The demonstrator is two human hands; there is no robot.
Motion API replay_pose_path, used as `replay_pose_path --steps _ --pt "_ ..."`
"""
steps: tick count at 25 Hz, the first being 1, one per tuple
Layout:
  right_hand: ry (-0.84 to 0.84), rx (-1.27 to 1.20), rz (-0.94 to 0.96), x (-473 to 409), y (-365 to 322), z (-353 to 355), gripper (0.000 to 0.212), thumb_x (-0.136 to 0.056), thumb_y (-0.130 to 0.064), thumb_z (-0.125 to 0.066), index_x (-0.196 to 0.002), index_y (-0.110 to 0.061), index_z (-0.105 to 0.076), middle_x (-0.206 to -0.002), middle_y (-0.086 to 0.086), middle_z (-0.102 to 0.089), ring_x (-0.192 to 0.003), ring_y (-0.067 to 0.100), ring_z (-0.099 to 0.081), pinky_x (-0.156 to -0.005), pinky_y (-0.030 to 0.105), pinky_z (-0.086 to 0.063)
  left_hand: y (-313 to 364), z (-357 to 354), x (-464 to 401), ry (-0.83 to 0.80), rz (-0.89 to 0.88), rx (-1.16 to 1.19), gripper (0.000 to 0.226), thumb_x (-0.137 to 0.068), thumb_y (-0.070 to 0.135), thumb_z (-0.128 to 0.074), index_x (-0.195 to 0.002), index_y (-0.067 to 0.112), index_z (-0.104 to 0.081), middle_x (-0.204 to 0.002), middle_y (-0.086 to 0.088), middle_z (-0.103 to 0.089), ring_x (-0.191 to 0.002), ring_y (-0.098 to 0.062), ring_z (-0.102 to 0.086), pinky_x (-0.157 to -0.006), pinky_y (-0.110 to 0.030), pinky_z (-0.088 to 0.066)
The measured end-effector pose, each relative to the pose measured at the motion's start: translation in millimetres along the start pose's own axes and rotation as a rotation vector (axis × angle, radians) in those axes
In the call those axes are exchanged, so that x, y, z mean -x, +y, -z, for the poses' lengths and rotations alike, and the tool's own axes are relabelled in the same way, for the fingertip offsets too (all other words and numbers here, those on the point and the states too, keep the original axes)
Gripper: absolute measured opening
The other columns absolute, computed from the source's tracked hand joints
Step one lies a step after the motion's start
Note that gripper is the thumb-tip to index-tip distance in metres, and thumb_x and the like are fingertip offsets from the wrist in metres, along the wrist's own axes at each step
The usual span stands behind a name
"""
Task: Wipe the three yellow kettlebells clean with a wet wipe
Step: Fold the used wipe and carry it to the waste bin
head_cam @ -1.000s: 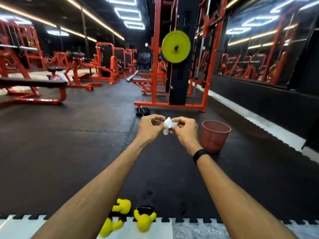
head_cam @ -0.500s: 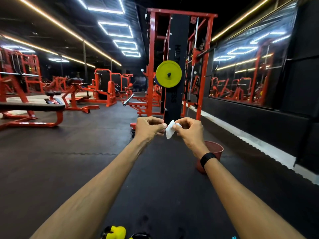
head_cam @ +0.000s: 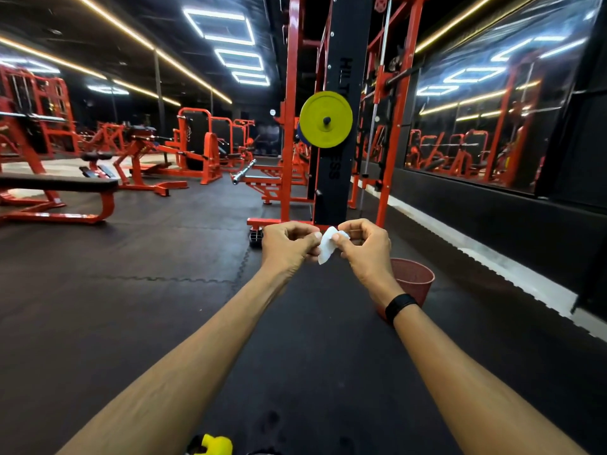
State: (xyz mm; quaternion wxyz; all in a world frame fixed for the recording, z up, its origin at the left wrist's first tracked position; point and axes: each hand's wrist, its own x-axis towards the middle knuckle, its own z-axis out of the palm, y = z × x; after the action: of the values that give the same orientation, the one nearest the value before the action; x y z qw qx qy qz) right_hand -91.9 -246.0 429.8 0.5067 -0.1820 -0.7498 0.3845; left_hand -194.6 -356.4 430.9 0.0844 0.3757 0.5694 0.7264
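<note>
Both arms reach forward at chest height. Between my left hand (head_cam: 289, 246) and my right hand (head_cam: 366, 247) hangs a small white wet wipe (head_cam: 326, 246), pinched at its edges by the fingertips of both hands. Only the top of one yellow kettlebell (head_cam: 216, 444) shows at the bottom edge, on the floor below my left forearm. The other kettlebells are out of view.
A red mesh bin (head_cam: 415, 284) stands on the black rubber floor behind my right wrist. An orange rack with a yellow weight plate (head_cam: 325, 119) rises straight ahead. Orange benches (head_cam: 59, 192) and machines fill the left. A mirrored wall runs along the right.
The view has tilted upward, so the kettlebells have slid almost out of the bottom edge. The crumpled wipe has been pulled flatter between my fingers.
</note>
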Motion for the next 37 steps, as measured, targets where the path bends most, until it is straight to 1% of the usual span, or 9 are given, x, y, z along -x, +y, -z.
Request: replay_pose_path --steps 4,9,12,17,23,25,28,33,37 --pt "0.100 -0.009 0.017 -54.5 76.0 -35.1 0.003 -0.083 -0.019 -0.069 -0.085 -0.020 -0.067 -0.084 -0.005 -0.070 -0.078 0.012 -0.067 -0.072 0.036 -0.057 -68.2 -21.0 -70.6 0.008 0.033 0.037 0.009 -0.083 0.001 -0.069 -0.079 0.008 -0.073 -0.069 -0.014 -0.070 -0.063 -0.023 -0.067 -0.066 -0.041 -0.062" --pt "0.157 0.009 0.015 -154.3 161.9 -86.5 0.003 -0.084 -0.024 -0.067 -0.083 -0.024 -0.064 -0.083 -0.006 -0.070 -0.079 0.014 -0.067 -0.075 0.045 -0.057 -147.6 -38.3 -197.3 0.011 -0.011 0.068 0.016 -0.084 0.000 -0.066 -0.074 0.011 -0.073 -0.068 -0.013 -0.069 -0.062 -0.022 -0.065 -0.063 -0.038 -0.059" --pt "0.111 -0.017 -0.062 -190.1 165.3 -76.9 0.005 -0.085 -0.022 -0.069 -0.085 -0.021 -0.064 -0.083 -0.002 -0.071 -0.077 0.016 -0.070 -0.072 0.047 -0.059 -145.2 -58.7 -229.8 -0.006 0.043 0.101 0.011 -0.082 -0.003 -0.068 -0.079 0.006 -0.073 -0.067 -0.013 -0.069 -0.061 -0.021 -0.065 -0.064 -0.039 -0.060" --pt "0.057 -0.041 -0.159 -280.8 84.6 -19.9 0.012 -0.081 -0.015 -0.075 -0.085 -0.023 -0.066 -0.082 0.000 -0.073 -0.074 0.016 -0.071 -0.067 0.035 -0.058 -36.5 -110.2 -287.6 -0.156 0.155 0.115 0.008 -0.080 -0.005 -0.070 -0.087 -0.005 -0.073 -0.078 -0.025 -0.072 -0.066 -0.024 -0.068 -0.071 -0.036 -0.060" --pt "0.062 0.007 -0.212 -424.8 -90.8 97.0 0.023 -0.084 -0.003 -0.067 -0.098 -0.021 -0.069 -0.086 -0.003 -0.074 -0.079 0.011 -0.071 -0.068 0.026 -0.057 189.1 -199.6 -376.9 -0.265 0.269 0.151 0.011 -0.084 0.007 -0.071 -0.084 -0.004 -0.071 -0.073 -0.024 -0.072 -0.066 -0.030 -0.069 -0.069 -0.041 -0.061" --pt "0.100 0.058 -0.182 -468.1 -140.4 144.1 0.027 -0.084 -0.002 -0.065 -0.102 -0.023 -0.068 -0.087 -0.002 -0.074 -0.078 0.014 -0.071 -0.072 0.029 -0.059 257.0 -239.8 -405.2 -0.302 0.252 0.121 0.011 -0.085 0.003 -0.070 -0.082 -0.007 -0.069 -0.069 -0.026 -0.069 -0.060 -0.030 -0.066 -0.063 -0.039 -0.059" --pt "0.164 0.116 -0.093 -521.9 -188.8 206.6 0.021 -0.082 -0.003 -0.068 -0.101 -0.013 -0.069 -0.091 0.001 -0.073 -0.081 0.014 -0.070 -0.071 0.020 -0.057 326.1 -293.8 -438.5 -0.320 0.139 0.084 0.008 -0.081 -0.001 -0.071 -0.077 -0.006 -0.066 -0.061 -0.019 -0.065 -0.049 -0.023 -0.062 -0.054 -0.031 -0.055" --pt "0.139 0.141 -0.115 -567.8 -195.8 278.9 0.012 -0.078 -0.015 -0.076 -0.090 -0.017 -0.073 -0.087 0.001 -0.074 -0.086 0.017 -0.071 -0.080 0.043 -0.059 362.5 -352.7 -464.5 -0.409 0.022 0.035 0.014 -0.081 0.006 -0.075 -0.081 -0.005 -0.067 -0.067 -0.020 -0.067 -0.055 -0.022 -0.064 -0.054 -0.032 -0.057" --pt "0.163 0.184 -0.080 -604.4 -173.3 298.8 0.009 -0.080 -0.012 -0.073 -0.088 -0.017 -0.072 -0.086 0.002 -0.073 -0.085 0.020 -0.069 -0.080 0.048 -0.058 342.4 -371.3 -499.6 -0.383 -0.030 -0.052 0.011 -0.079 0.006 -0.075 -0.078 -0.003 -0.068 -0.059 -0.008 -0.066 -0.048 -0.013 -0.060 -0.045 -0.024 -0.049"
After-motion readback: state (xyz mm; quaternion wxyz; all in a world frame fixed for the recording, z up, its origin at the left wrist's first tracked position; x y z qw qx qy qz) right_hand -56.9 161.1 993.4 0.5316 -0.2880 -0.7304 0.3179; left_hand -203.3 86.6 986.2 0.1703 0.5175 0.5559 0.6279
